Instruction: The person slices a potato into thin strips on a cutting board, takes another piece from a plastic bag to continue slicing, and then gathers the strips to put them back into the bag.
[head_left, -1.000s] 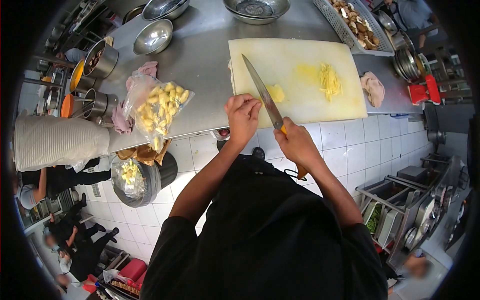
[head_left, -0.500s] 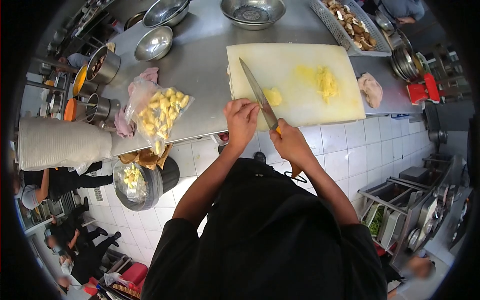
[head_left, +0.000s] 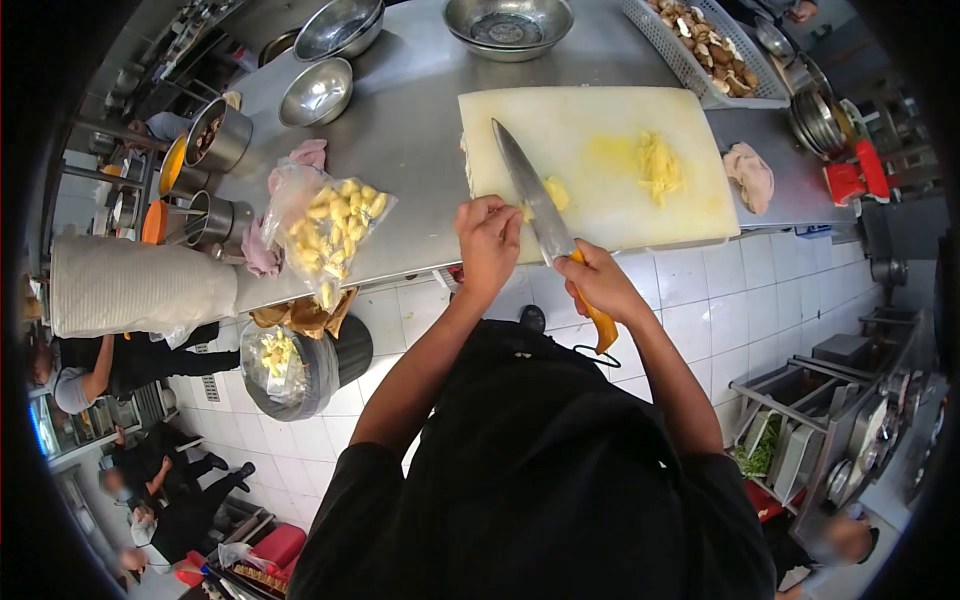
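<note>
My right hand (head_left: pixel 603 280) is closed around the yellow handle of a large knife (head_left: pixel 533 187), whose blade points up and left over the white cutting board (head_left: pixel 590 110). At the board's lower left edge, my left hand (head_left: pixel 488 240) has its fingers bent together beside the blade; a small pale yellow bit shows at its fingertips. Thin yellow slices (head_left: pixel 557 193) lie just right of the blade, partly hidden by it. Farther right on the board is a heap of shredded yellow pieces (head_left: pixel 660 168). A clear bag of peeled yellow pieces (head_left: pixel 335 230) lies left of the board.
Metal bowls (head_left: pixel 508 22) stand at the back of the steel table (head_left: pixel 420 130). A basket of mushrooms (head_left: pixel 705 50) is at the back right, a pink cloth (head_left: pixel 748 178) right of the board. Stacked white containers (head_left: pixel 140 285) and a bin (head_left: pixel 290 375) are at left. Other people stand lower left.
The knife blade has turned flatter and its handle shows more. It covers more of the slices near my left hand. The whole view has shifted slightly.
</note>
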